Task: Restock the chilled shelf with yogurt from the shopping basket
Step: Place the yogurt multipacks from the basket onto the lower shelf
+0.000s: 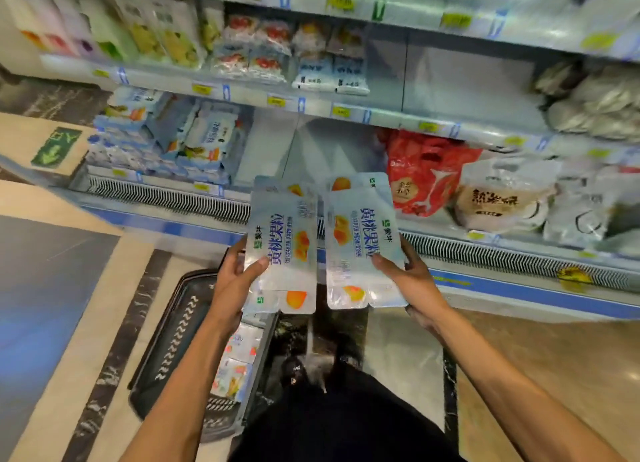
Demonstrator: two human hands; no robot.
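Before the chilled shelf (166,198), left fingers (258,266) and right fingers (382,262) each clasping a yogurt pack (284,240), basket (166,340) on tiled floor (554,350)

Yogurt packs (166,139) stacked on the bottom shelf (166,184), left.

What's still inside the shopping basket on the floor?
In the shopping basket, a few more yogurt packs with fruit pictures show beside the left forearm. That arm and the held pack cover the rest, so no full count.
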